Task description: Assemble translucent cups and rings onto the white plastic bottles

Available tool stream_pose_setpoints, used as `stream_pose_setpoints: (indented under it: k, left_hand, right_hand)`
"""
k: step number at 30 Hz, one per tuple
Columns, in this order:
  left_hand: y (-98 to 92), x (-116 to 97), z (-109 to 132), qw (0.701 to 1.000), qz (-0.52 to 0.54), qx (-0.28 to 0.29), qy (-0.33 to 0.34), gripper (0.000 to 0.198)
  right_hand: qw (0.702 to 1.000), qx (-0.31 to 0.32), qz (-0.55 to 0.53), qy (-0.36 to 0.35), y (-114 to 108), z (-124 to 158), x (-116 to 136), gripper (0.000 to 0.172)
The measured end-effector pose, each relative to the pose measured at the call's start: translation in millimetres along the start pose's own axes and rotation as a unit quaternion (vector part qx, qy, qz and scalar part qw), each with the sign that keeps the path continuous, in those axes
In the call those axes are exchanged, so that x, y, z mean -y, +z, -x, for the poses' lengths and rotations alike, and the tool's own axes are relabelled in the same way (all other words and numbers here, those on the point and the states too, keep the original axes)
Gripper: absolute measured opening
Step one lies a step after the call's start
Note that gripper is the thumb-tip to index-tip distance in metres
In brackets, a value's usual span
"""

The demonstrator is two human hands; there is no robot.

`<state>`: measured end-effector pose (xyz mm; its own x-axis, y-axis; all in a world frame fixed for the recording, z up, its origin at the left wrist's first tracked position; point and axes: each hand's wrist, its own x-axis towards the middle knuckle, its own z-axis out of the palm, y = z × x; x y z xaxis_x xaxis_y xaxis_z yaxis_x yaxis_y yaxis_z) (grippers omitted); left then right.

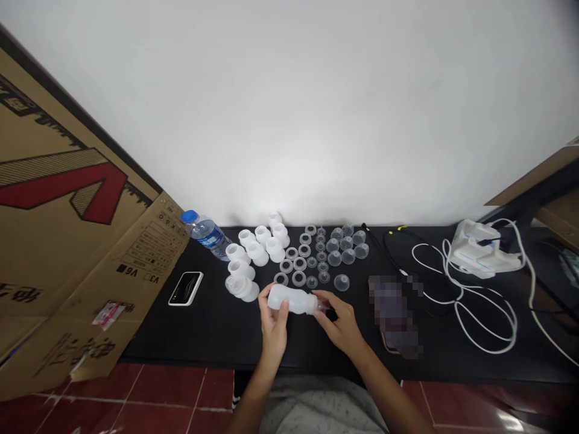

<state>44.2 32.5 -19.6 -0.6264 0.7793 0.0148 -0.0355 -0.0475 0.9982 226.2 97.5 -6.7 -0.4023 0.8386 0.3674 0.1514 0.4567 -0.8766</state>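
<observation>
At the lower centre of the frame, a white bottle (289, 299) is held sideways, its body clamped by the left hand (274, 322) and its neck end pinched by the right hand (339, 322). Rings (299, 284) and clear caps (348, 257) are spread above; other bottles (257, 254) are grouped left of centre.

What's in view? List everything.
Held bottle: one, whitish, front
Other bottles: about ten, white, centre
Rings: about eight, pale, beside bottles
Nipples: about eight, clear, alongside
Domes: nine, clear, beside nipples
Water bottle: one, clear, left
Screened device: one, white, left
Blurred object: one, dark, right
Cables: several, mostly white, right
Bulky device: one, white, right
Cardboard: several, brown, both sides
Table: one, black, beneath
Wall: one, white, behind
Tiles: several, red, below
Clothing: one, grey, front
Hands: two, bare, at held bottle
</observation>
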Motion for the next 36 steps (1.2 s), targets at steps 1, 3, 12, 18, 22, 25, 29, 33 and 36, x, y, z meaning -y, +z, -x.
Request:
stream_pose_setpoints:
  k: [1, 3, 12, 18, 22, 25, 29, 33, 36]
  left_hand:
    - [-0.1, 0.2, 0.0, 1.000, -0.001, -0.002, 0.000, 0.063]
    - [-0.3, 0.7, -0.4, 1.000, -0.003, -0.005, 0.000, 0.063]
    - [0.0, -0.5, -0.2, 1.000, -0.005, -0.011, 0.000, 0.066]
    - [0.5, -0.2, -0.6, 1.000, -0.002, -0.012, -0.006, 0.066]
    - [0.7, -1.5, -0.2, 1.000, -0.004, -0.003, -0.002, 0.064]
    - [1.4, -2.9, 0.5, 1.000, 0.003, 0.006, 0.006, 0.063]
    - [1.5, -3.0, 0.6, 1.000, 0.006, 0.004, -0.001, 0.063]
    - [0.4, -2.0, 0.1, 1.000, 0.000, 0.006, -0.006, 0.064]
    - [-0.2, -0.9, -0.1, 1.000, -0.001, 0.002, -0.004, 0.063]
  right_hand:
    - [1.000, -0.003, -0.006, 0.001, 1.2, 0.3, -0.7, 0.045]
    - [1.000, -0.006, -0.007, -0.005, 2.9, 0.2, -0.8, 0.052]
    - [0.999, 0.018, 0.024, -0.020, -1.2, -1.4, 2.7, 0.027]
    - [1.000, -0.003, 0.004, -0.019, 4.0, -0.6, 0.1, 0.043]
    - [0.999, 0.014, 0.025, -0.017, 0.5, -2.9, 3.9, 0.026]
    - [0.999, 0.019, 0.038, -0.022, -1.9, -3.1, 4.9, 0.013]
    - [1.000, -0.001, 0.019, -0.013, 0.9, -1.2, 1.3, 0.038]
    - [1.000, -0.001, 0.011, -0.024, 4.6, -0.1, -2.1, 0.038]
    - [1.000, 0.013, 0.015, -0.016, 3.8, -0.2, -2.2, 0.036]
